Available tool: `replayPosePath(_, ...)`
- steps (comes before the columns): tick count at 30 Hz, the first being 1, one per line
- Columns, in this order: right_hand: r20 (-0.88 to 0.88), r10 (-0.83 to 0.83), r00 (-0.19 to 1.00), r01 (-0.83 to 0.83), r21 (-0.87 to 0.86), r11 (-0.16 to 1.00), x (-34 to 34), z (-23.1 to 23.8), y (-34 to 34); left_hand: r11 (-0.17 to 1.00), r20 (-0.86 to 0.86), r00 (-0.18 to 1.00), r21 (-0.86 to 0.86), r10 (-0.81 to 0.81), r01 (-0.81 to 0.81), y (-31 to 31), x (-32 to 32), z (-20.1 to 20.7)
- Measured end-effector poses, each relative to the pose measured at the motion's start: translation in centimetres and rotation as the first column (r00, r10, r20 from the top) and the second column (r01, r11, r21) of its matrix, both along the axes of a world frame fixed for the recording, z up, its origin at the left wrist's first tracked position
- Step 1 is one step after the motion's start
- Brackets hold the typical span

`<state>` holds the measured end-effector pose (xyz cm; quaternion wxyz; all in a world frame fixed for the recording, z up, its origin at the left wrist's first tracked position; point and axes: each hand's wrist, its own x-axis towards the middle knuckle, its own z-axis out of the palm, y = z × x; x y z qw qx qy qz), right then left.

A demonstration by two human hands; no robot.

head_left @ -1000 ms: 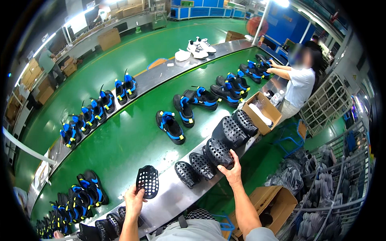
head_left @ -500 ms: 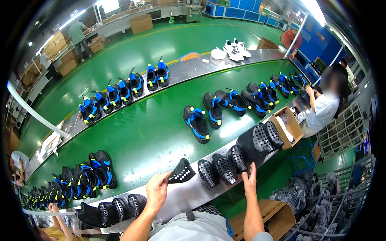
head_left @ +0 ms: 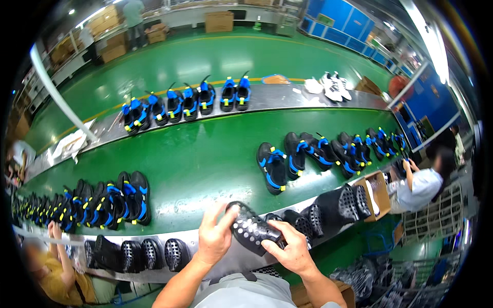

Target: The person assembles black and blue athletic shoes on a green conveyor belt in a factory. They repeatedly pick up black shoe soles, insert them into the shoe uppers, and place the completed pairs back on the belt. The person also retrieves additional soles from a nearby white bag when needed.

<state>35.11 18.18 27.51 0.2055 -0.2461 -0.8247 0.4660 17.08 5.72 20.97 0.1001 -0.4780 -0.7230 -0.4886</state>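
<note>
Between my hands is a black perforated plastic shoe insert (head_left: pixel 250 225), raised over the metal ledge. My left hand (head_left: pixel 213 240) grips its left side with thumb and fingers. My right hand (head_left: pixel 290 250) holds its right end, the thumb pressed along the lower edge. Whether a second insert lies against it I cannot tell. Just to the right, more black inserts (head_left: pixel 314 220) stand along the ledge, partly hidden by my right hand. Another group of inserts (head_left: pixel 176 254) stands to the left of my left forearm.
Beyond the metal ledge (head_left: pixel 226 264) runs a green belt carrying black-and-blue shoes (head_left: pixel 271 168) on both sides. More such shoes (head_left: pixel 205 97) line the far shelf, with white sneakers (head_left: pixel 335 87) farther right. A cardboard box (head_left: pixel 378 195) and one co-worker (head_left: pixel 418 185) are at right, another (head_left: pixel 59 272) at left.
My hands have come together from apart. My right hand, earlier open beside the row of inserts, now grips an insert along with my left. The view has turned slightly.
</note>
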Motion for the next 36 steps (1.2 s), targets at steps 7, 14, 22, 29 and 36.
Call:
replayPosePath(7, 0.091, 0.071, 0.993, -0.098, 0.345, 0.933, -2.9, -5.3, 0.4, 0.866, 0.863, -0.177, 0.419, -0.474, -0.272, 0.5, 1.0, -2.5)
replayPosePath(14, 0.486, 0.044, 0.873, -0.082, 0.058, 0.995, -8.2, -9.8, 13.3, 0.974, 0.995, -0.095, -0.023, 0.001, -0.226, -2.6, -1.5, -8.3)
replayPosePath(22, 0.675, -0.332, 0.659, 0.026, 0.421, 0.907, -11.9, -17.4, 28.1, 0.912, 0.914, 0.071, -0.404, 0.400, 0.072, -4.4, 1.5, -8.0)
replayPosePath(29, 0.820, -0.129, 0.557, -0.023, 0.171, 0.985, -10.5, -20.5, 30.1, 0.942, 0.945, 0.030, -0.328, 0.327, 0.069, -3.2, 1.6, -8.3)
replayPosePath(36, 0.858, 0.012, 0.513, -0.344, 0.193, 0.919, -11.2, -19.6, 23.2, 0.934, 0.932, 0.100, -0.354, 0.348, 0.056, -1.5, 0.6, -8.0)
